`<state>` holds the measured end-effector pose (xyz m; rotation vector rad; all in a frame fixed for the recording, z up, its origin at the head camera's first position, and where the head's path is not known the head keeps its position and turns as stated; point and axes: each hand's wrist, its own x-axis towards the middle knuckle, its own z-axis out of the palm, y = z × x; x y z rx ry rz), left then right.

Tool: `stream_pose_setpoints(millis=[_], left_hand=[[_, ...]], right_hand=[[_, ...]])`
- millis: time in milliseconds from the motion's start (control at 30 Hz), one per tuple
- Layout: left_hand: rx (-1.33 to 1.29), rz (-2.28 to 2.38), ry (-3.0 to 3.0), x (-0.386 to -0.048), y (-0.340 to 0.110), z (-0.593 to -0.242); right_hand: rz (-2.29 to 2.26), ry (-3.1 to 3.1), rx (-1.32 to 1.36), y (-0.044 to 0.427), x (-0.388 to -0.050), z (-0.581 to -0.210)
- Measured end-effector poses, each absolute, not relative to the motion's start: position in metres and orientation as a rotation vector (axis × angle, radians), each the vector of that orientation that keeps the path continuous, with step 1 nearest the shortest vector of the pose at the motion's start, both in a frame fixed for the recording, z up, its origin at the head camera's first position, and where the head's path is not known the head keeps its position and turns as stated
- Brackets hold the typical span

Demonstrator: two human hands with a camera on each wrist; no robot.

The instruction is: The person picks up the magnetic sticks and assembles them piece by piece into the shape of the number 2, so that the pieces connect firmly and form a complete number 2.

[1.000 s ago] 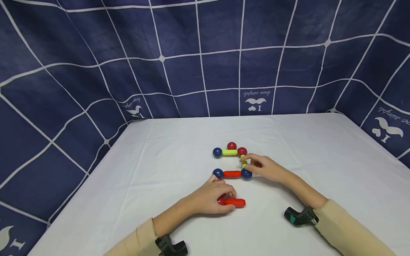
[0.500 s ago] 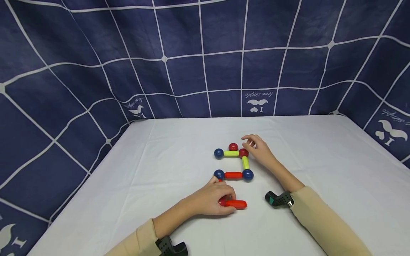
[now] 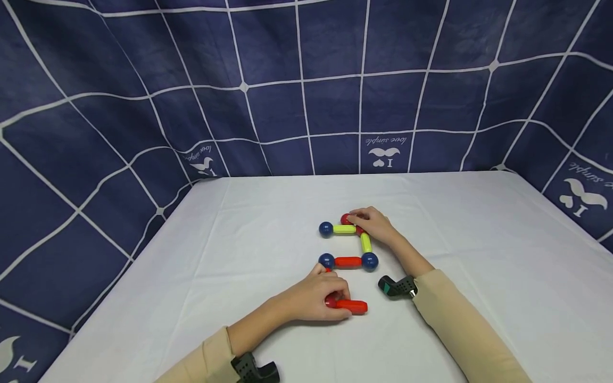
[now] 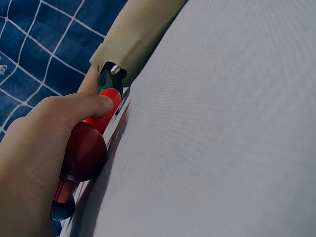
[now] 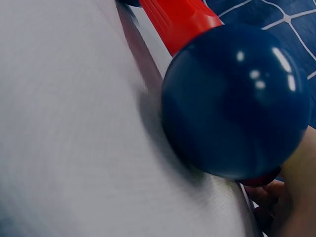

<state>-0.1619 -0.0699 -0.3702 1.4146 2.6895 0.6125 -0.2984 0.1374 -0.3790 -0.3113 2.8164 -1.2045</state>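
Observation:
Coloured balls and sticks, which look like a magnetic building set, lie joined in a zigzag on the table. My left hand grips the near end, curled over a dark red ball, with the thumb on a red stick. Another red stick joins two blue balls. A yellow-green stick leads to a red corner ball, partly covered by my right hand. That hand's fingertips pinch a separate red ball behind a second yellow-green stick, which ends in a blue ball.
A white cloth covers the table. Dark blue curtain with white grid lines hangs along the back and sides. Each wrist wears a black camera band. The right wrist view is largely filled by a blue ball.
My right hand has left the yellow-green stick by the blue ball, moved away to the back, and come left onto the loose red ball. The left hand stays in place.

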Motion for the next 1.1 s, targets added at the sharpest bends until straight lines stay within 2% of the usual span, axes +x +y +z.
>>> stream_pose_setpoints(millis=[533,1100], left_hand=[[1.430,0.614,2.688,-0.164,-0.071,-0.372],[1.423,0.626,2.709,-0.162,-0.070,-0.371]], right_hand=[[-1.580,2.717,-0.263,0.134,-0.293,-0.378],[-1.693,2.764,-0.418,0.153,-0.265,-0.373]])
